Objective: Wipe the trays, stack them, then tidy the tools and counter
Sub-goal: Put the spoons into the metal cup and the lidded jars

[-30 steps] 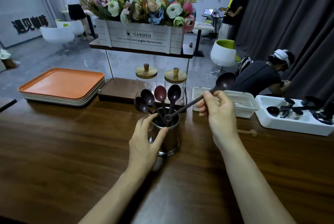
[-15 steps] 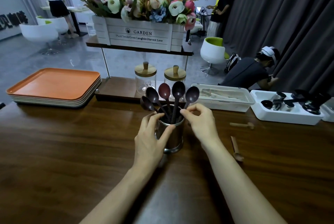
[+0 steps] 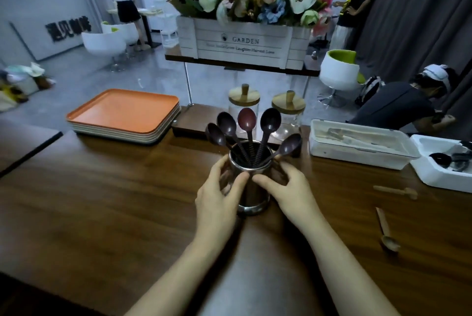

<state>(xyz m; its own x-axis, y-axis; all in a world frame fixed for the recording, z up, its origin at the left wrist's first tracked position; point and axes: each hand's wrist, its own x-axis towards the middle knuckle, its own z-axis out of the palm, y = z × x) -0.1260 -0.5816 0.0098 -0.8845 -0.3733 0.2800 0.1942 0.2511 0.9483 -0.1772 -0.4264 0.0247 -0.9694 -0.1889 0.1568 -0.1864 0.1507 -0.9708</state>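
At the centre of the counter (image 3: 102, 200), we now clasp the metal cup (image 3: 252, 198) with left hand (image 3: 217, 195) and right hand (image 3: 288, 193); the last dark spoon (image 3: 290, 143), held a second ago, leans inside toward two o'clock. Stacked trays (image 3: 122, 114) sit at ten; wooden spoons (image 3: 387, 231) wait at four.

1. The utensil holder (image 3: 251, 189) stands mid-counter (image 3: 115, 200), with five spoons (image 3: 246, 119) in it.
2. The tray stack (image 3: 122, 114) sits behind it, to the left.
3. Two jars (image 3: 244, 102) stand directly behind it, beneath the flower box (image 3: 242, 43) on the shelf (image 3: 204, 61).
4. A plastic bin (image 3: 357, 154) and two wooden spoons (image 3: 390, 242) lie to the right.
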